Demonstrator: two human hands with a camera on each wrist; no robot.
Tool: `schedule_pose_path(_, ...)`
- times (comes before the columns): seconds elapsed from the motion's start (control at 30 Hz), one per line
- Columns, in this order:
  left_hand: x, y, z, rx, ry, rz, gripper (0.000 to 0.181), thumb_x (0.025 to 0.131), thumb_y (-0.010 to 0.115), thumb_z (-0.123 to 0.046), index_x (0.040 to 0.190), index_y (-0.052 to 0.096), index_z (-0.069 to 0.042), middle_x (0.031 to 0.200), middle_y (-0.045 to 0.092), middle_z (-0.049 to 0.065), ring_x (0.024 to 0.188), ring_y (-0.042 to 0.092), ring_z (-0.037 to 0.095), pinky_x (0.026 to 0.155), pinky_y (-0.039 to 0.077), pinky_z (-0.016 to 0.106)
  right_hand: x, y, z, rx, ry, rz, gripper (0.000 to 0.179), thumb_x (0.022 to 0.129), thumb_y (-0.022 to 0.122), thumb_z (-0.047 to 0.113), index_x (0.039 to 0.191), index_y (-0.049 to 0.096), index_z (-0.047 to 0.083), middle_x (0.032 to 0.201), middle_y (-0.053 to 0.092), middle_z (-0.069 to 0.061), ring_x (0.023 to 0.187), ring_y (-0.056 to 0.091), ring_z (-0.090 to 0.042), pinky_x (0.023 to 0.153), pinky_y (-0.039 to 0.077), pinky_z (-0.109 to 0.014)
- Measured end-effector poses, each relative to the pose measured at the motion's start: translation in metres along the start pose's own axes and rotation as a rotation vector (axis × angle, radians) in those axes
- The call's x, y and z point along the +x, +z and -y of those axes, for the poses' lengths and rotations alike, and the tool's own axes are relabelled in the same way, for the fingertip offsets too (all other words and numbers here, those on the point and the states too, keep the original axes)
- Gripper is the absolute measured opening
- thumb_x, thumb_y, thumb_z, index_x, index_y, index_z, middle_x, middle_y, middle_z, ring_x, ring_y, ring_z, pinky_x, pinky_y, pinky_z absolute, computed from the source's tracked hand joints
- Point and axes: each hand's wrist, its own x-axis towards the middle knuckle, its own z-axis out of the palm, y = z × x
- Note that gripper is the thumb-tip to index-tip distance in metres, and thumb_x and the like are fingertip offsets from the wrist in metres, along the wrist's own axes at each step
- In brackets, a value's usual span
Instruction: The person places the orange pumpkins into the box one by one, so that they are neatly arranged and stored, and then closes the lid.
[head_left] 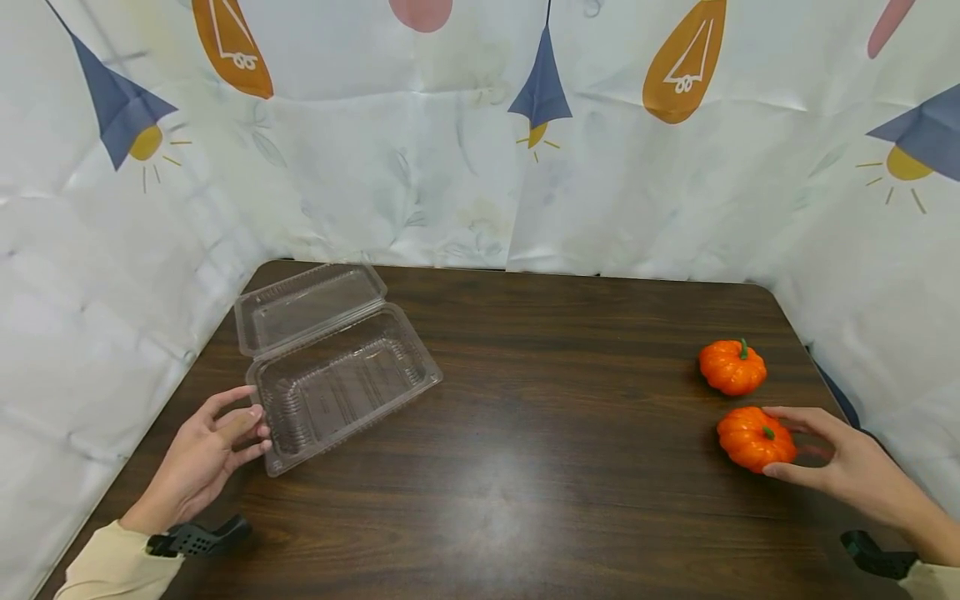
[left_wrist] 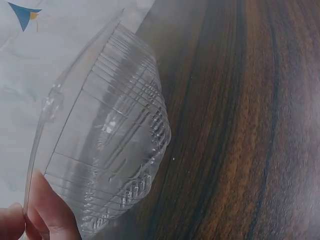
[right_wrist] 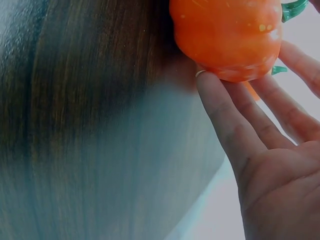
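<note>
At the left of the head view, my left hand point(head_left: 210, 454) pinches the near-left rim of a clear plastic hinged container point(head_left: 345, 392). Its lid point(head_left: 311, 308) is folded back away from me. In the left wrist view the thumb and fingers point(left_wrist: 47, 210) hold the container's edge point(left_wrist: 112, 125). On the right, my right hand point(head_left: 847, 462) has its thumb and forefinger on either side of a small orange pumpkin point(head_left: 753, 439). The right wrist view shows fairly straight fingers point(right_wrist: 230, 117) with tips at this pumpkin point(right_wrist: 227, 37). A second orange pumpkin point(head_left: 732, 368) sits just behind it.
Both pumpkins and the container are on a dark brown wooden table point(head_left: 540, 375). A white printed cloth point(head_left: 450, 183) hangs along the back and sides. Black wrist straps point(head_left: 198, 537) are worn on both arms.
</note>
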Motion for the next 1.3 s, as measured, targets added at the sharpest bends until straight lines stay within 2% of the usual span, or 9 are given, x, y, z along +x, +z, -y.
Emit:
schedule_pose_path(0.3, 0.003, 0.006, 0.002, -0.061, 0.004, 0.058, 0.038, 0.109, 0.051, -0.009, 0.138, 0.038, -0.03, 0.096, 0.068, -0.01, 0.085, 0.069, 0.005, 0.078, 0.063, 0.024, 0.001, 0.003, 0.005, 0.018, 0.002, -0.002, 0.069, 0.08, 0.091, 0.03, 0.139, 0.06, 0.012, 0.128, 0.041, 0.041, 0.105, 0.04, 0.033, 0.078, 0.042, 0.004)
schedule_pose_path(0.53, 0.003, 0.016, 0.003, -0.024, 0.001, 0.095, 0.039, 0.109, 0.051, -0.011, 0.14, 0.037, -0.03, 0.097, 0.066, -0.01, 0.086, 0.069, 0.006, 0.08, 0.063, 0.025, 0.004, 0.003, 0.016, 0.05, -0.037, -0.007, 0.068, 0.08, 0.091, 0.027, 0.139, 0.06, 0.016, 0.129, 0.048, 0.036, 0.108, 0.044, 0.031, 0.083, 0.042, 0.005)
schedule_pose_path(0.9, 0.004, 0.031, 0.003, -0.036, 0.001, 0.191, 0.038, 0.11, 0.048, -0.012, 0.142, 0.037, -0.028, 0.1, 0.063, -0.01, 0.086, 0.067, 0.006, 0.078, 0.063, 0.027, 0.013, 0.008, 0.034, 0.108, -0.082, -0.014, 0.066, 0.079, 0.091, 0.017, 0.138, 0.061, 0.017, 0.129, 0.053, 0.03, 0.111, 0.048, 0.028, 0.086, 0.042, 0.005)
schedule_pose_path(1.1, 0.006, 0.041, 0.0, -0.012, -0.008, 0.217, 0.037, 0.11, 0.049, -0.014, 0.142, 0.037, -0.028, 0.1, 0.063, -0.011, 0.086, 0.066, 0.006, 0.079, 0.063, 0.028, 0.016, 0.009, 0.044, 0.135, -0.143, 0.006, 0.066, 0.08, 0.089, 0.012, 0.139, 0.059, 0.016, 0.131, 0.054, 0.024, 0.116, 0.049, 0.027, 0.089, 0.044, 0.004)
schedule_pose_path(1.3, 0.009, 0.049, -0.003, -0.016, 0.001, 0.26, 0.036, 0.11, 0.049, -0.014, 0.142, 0.037, -0.026, 0.098, 0.065, -0.011, 0.085, 0.066, 0.005, 0.078, 0.064, 0.028, 0.019, 0.01, 0.053, 0.143, -0.158, 0.005, 0.066, 0.081, 0.089, 0.013, 0.14, 0.059, 0.017, 0.133, 0.053, 0.024, 0.116, 0.05, 0.026, 0.088, 0.045, 0.003)
